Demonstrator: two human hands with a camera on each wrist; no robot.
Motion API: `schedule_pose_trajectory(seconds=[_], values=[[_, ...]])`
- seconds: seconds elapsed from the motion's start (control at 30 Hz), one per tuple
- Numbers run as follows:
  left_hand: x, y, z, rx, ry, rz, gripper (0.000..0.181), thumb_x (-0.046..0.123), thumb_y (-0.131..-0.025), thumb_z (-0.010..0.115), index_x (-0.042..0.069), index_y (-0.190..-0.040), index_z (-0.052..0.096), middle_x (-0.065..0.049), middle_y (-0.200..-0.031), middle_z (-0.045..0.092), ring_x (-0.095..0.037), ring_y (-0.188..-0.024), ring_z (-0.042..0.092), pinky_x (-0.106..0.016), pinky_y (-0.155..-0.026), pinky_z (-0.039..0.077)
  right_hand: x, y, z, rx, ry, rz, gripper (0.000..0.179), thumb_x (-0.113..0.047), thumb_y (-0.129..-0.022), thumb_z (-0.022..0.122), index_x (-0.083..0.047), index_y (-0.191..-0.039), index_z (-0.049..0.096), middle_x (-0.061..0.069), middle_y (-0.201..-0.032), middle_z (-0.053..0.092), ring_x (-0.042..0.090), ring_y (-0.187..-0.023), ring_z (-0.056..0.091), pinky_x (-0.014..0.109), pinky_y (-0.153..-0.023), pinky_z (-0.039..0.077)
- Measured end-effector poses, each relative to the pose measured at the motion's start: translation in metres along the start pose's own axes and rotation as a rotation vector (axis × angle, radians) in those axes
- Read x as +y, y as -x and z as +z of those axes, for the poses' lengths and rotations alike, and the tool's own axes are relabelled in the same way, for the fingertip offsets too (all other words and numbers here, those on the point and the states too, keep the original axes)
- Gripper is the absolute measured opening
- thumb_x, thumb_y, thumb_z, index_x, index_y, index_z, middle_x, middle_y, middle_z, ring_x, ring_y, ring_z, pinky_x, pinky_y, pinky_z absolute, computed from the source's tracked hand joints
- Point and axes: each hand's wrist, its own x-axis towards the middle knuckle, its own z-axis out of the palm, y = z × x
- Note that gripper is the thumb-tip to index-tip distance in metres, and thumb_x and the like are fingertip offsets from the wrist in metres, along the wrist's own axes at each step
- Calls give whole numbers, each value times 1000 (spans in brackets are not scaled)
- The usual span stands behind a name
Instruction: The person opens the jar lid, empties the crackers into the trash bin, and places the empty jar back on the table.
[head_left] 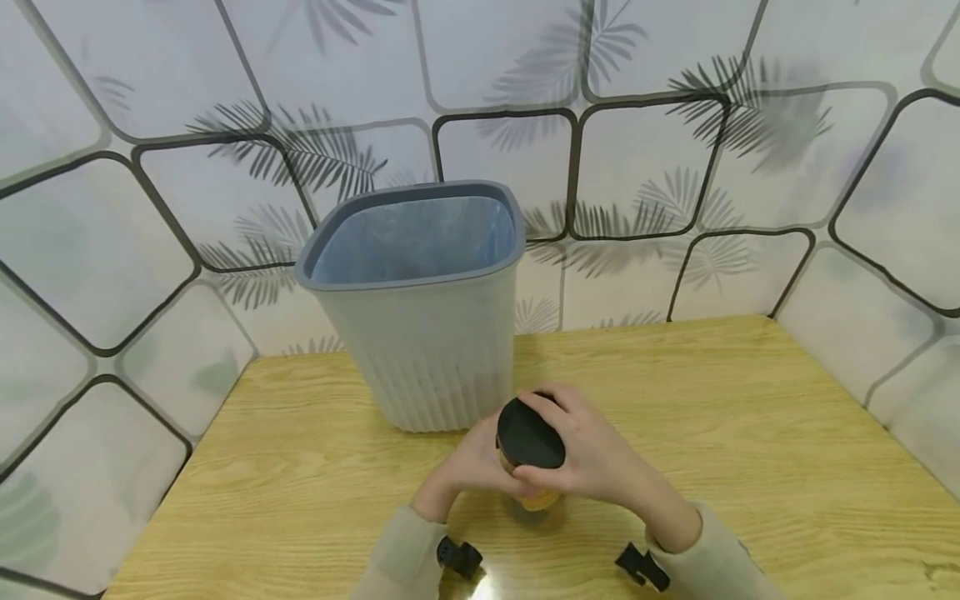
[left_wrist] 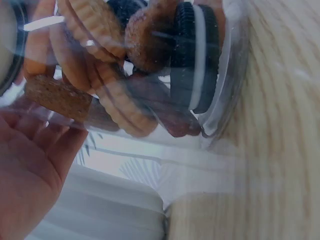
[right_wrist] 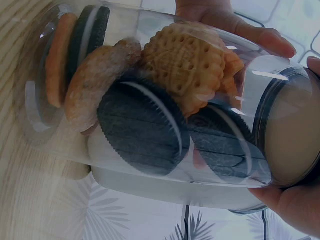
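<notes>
A clear jar [right_wrist: 37, 112] with a round black lid [head_left: 528, 435] stands upright, its base right at the wooden table. Through its wall, the right wrist view shows dark sandwich cookies [right_wrist: 142, 127] with white filling and a scalloped biscuit [right_wrist: 182, 62]. Ridged cookies [left_wrist: 122, 100] and a brown sugared piece [left_wrist: 147, 42] also show in the left wrist view. My left hand [head_left: 480, 457] grips the side of the jar. From above and the right, my right hand [head_left: 592, 446] holds the lid, thumb and fingers around its rim.
Just behind the jar stands a tall pale bin [head_left: 431, 350] with a grey rim and a bluish liner. Leaf-patterned walls [head_left: 637, 167] enclose the wooden table [head_left: 300, 450] at the back and both sides. Small black clips [head_left: 459, 557] sit near both wrists.
</notes>
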Motion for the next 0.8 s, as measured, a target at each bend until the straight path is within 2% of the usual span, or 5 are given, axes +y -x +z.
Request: schedule_pose_trajectory(seconds=[0.17,0.3,0.57,0.8], values=[[-5,1,-4,-74,40,77,77,7,-70,74,-2,-132,30,-18,-121,45,-19,-106,47,-36,-89,40,0,1,1,-19,-49,-27,71,-45,-73,67,-7,-128,44,8,-119,43,21,-101,47,36,-74,47],[-6,1,-6,-94,72,75,79,15,-72,73,0,-134,27,-17,-125,42,-19,-109,45,-36,-91,38,2,0,0,-21,-51,-37,71,-45,-73,68,-8,-128,44,7,-120,42,20,-102,46,36,-74,47],[-6,0,-7,-125,68,98,79,7,-71,73,-1,-134,26,-18,-127,40,-19,-111,44,-37,-91,37,6,0,-2,-34,-63,-73,69,-46,-73,67,-9,-126,46,9,-120,43,19,-103,47,35,-74,47],[-4,-1,-7,-145,115,89,84,33,-74,68,2,-136,22,-15,-131,36,-21,-114,41,-38,-95,33,5,0,-7,-53,-12,-72,75,-51,-71,67,-10,-129,43,11,-123,43,21,-108,43,38,-78,45]])
